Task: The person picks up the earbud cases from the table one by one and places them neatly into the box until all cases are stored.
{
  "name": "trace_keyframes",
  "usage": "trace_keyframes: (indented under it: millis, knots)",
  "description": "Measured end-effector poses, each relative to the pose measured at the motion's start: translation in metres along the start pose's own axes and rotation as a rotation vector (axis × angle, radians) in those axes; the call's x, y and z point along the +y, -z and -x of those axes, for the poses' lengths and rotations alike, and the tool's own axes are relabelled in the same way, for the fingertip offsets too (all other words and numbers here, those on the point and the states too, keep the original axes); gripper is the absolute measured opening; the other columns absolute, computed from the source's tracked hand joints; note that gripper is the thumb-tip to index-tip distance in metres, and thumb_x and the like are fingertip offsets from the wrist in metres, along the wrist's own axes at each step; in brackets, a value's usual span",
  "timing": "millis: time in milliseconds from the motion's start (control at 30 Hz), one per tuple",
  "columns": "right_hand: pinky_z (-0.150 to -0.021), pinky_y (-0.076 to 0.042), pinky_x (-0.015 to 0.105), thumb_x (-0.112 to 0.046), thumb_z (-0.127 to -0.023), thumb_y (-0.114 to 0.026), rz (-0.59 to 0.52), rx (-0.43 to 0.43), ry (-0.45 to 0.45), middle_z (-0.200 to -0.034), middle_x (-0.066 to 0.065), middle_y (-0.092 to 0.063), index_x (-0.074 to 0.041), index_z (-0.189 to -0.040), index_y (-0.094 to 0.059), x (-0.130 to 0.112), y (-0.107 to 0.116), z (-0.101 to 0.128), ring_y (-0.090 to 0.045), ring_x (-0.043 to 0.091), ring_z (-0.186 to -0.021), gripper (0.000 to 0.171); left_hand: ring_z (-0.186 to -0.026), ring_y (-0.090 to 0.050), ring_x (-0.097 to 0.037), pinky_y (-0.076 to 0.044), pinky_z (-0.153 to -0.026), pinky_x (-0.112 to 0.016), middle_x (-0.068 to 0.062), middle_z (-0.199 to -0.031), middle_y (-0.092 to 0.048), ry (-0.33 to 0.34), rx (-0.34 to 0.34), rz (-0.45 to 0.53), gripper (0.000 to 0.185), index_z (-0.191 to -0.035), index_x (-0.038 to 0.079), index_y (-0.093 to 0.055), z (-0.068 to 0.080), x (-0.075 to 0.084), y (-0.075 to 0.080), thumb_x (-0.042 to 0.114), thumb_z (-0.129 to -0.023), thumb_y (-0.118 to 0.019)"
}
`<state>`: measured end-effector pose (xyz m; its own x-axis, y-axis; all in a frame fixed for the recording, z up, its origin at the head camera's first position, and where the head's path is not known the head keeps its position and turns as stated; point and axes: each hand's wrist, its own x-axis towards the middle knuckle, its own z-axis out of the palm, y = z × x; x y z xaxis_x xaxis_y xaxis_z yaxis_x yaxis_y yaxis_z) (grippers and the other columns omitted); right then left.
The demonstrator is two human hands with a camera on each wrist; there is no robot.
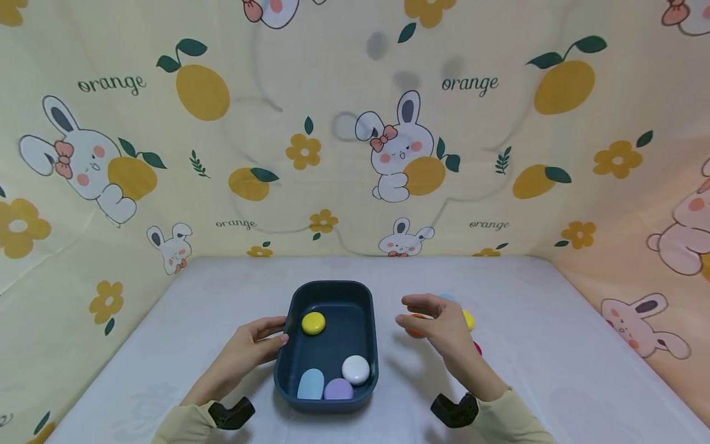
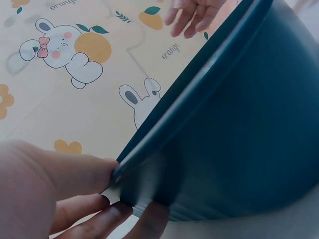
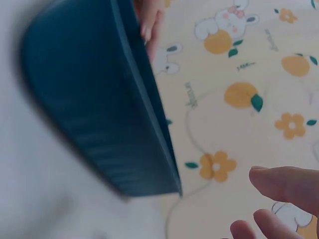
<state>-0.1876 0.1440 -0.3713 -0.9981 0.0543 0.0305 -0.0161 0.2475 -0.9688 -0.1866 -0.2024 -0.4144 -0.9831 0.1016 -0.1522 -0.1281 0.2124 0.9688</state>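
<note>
Bunny-and-orange printed cloth surrounds a pale table (image 1: 554, 345), where a dark blue tray (image 1: 363, 308) is gripped at its left rim by the left hand (image 1: 252, 345). Just right of the tray, the right hand (image 1: 444, 327) is held with relaxed, empty fingers above colored pebbles (image 1: 469, 320).

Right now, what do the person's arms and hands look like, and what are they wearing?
Both hands are bare, without gloves or rings in view. The left hand and right hand come out of pale yellow-green long sleeves. A black angular camera mount sits at each wrist. No cables or markings show.
</note>
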Motion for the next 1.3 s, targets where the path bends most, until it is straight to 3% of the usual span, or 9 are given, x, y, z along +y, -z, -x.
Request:
trace_keyframes:
  millis: [267,533,733,900,1300]
  knots:
    - [-0.081,-0.053,0.022,-0.022,-0.077,-0.086,0.036,0.027,0.006,-0.118,0.008,-0.067,-0.005,-0.117,-0.071,0.018,0.032,0.003,-0.057,0.028,-0.115,0.046,-0.113,-0.062,-0.030,-0.057,-0.087,-0.040,-0.017,-0.135,-0.056,0.000,-0.013,0.012,0.046,-0.138,0.003,-0.053,-0.003,-0.003,0.001,0.017,-0.095,-0.067]
    - [-0.086,-0.048,0.014,-0.033,-0.077,-0.086,0.094,0.073,-0.091,-0.127,0.012,-0.063,-0.004,-0.124,-0.066,0.031,0.055,0.011,-0.054,0.025,-0.119,0.059,-0.111,-0.062,-0.030,-0.057,-0.086,-0.040,-0.016,-0.133,-0.057,0.014,-0.007,-0.007,0.048,-0.137,0.004,-0.054,-0.002,-0.003,0.001,0.019,-0.094,-0.068]
    - [-0.097,-0.050,0.033,-0.035,-0.082,-0.082,0.126,0.097,-0.154,-0.136,0.017,-0.055,-0.003,-0.133,-0.058,0.036,0.068,0.015,-0.048,0.031,-0.124,0.065,-0.111,-0.063,-0.029,-0.057,-0.086,-0.041,-0.016,-0.133,-0.057,0.013,-0.007,0.002,0.048,-0.137,0.004,-0.054,-0.002,-0.002,0.001,0.019,-0.094,-0.069]
    - [-0.105,-0.043,0.051,-0.036,-0.083,-0.081,0.122,0.115,-0.182,-0.141,0.021,-0.049,-0.001,-0.139,-0.052,0.043,0.080,0.014,-0.042,0.036,-0.129,0.071,-0.111,-0.063,-0.029,-0.057,-0.086,-0.041,-0.016,-0.133,-0.057,0.015,-0.005,0.001,0.047,-0.136,0.004,-0.054,-0.002,-0.002,0.001,0.019,-0.094,-0.069]
    - [-0.107,-0.036,0.058,-0.029,-0.084,-0.080,0.136,0.102,-0.228,-0.142,0.023,-0.047,0.000,-0.139,-0.051,0.054,0.086,0.007,-0.040,0.038,-0.129,0.069,-0.112,-0.062,-0.029,-0.057,-0.087,-0.041,-0.015,-0.134,-0.057,0.025,-0.009,0.009,0.046,-0.137,0.005,-0.054,-0.002,0.000,0.002,0.019,-0.095,-0.068]
